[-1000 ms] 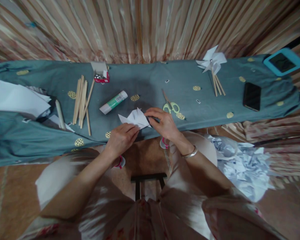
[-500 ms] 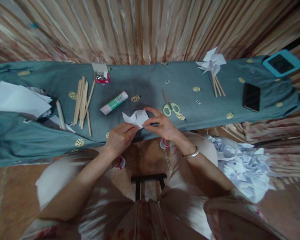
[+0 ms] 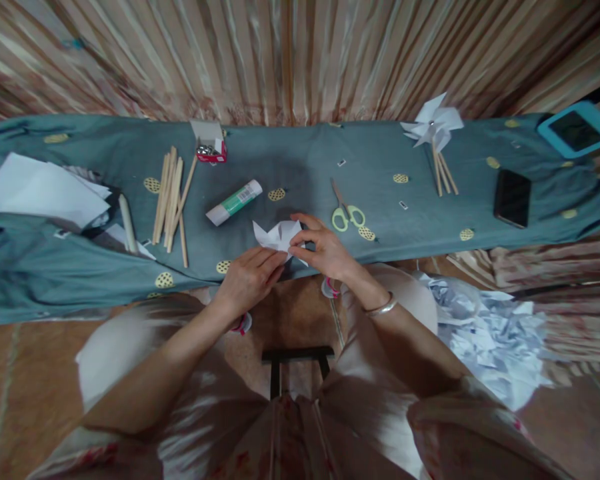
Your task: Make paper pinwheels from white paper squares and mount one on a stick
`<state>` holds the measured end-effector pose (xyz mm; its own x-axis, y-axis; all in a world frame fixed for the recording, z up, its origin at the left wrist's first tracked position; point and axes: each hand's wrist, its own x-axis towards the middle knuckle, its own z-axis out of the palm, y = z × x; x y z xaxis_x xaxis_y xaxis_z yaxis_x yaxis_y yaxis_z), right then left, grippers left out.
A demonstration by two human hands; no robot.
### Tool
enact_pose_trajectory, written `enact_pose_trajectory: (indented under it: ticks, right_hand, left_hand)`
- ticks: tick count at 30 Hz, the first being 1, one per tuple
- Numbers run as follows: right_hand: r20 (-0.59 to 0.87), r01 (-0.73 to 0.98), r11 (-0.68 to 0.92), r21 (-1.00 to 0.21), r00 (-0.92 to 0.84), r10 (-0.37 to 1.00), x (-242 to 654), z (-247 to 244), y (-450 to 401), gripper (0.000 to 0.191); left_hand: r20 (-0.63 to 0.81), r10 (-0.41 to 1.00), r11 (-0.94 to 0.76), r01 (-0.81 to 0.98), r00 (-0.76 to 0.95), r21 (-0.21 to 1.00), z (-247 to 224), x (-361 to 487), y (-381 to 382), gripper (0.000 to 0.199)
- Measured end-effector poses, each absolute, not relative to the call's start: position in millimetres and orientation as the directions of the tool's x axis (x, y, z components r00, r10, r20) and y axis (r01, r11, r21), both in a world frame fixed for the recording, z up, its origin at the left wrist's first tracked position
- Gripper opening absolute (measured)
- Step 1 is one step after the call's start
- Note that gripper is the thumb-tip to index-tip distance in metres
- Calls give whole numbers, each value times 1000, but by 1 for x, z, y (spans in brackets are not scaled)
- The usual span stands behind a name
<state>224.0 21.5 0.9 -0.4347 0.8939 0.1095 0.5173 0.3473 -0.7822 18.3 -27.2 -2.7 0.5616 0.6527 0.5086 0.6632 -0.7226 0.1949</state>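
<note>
A white paper pinwheel head [image 3: 276, 235] with pointed, curled blades is held near the table's front edge. My left hand [image 3: 249, 279] grips its lower left side, fingers pressed together. From the right, the thumb and fingers of my right hand [image 3: 325, 249] pinch the paper close to its middle. A glue stick [image 3: 235, 202] with a green label lies just beyond my left hand. Scissors [image 3: 347, 212] with pale green handles lie beyond my right hand, blades pointing away. Whatever is under my fingertips at the pinwheel's centre is hidden.
Several wooden sticks [image 3: 171, 197] lie at left beside an open red box [image 3: 211, 148] of small metal pieces. White paper sheets [image 3: 40, 190] and a pale stick-shaped object [image 3: 128, 223] are farther left. Finished pinwheels [image 3: 435, 123], a phone [image 3: 513, 198] and a blue-framed device [image 3: 577, 130] sit at right.
The view has shifted slightly, so the table's things appear a little farther right. My right fingers have closed in over the pinwheel head's middle, and one blade now shows below them.
</note>
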Motion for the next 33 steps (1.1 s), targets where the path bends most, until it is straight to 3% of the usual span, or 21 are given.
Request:
enact_pose_trajectory:
  ticks: [9, 33]
  right_hand:
    - [118, 565, 354, -745, -412, 904, 218, 0, 20, 3]
    - [129, 603, 347, -718, -375, 918, 213, 1, 17, 8]
  left_hand:
    - [547, 593, -766, 623, 590, 159, -4, 19, -27, 15]
    - [505, 650, -738, 630, 568, 242, -7, 20, -29, 18]
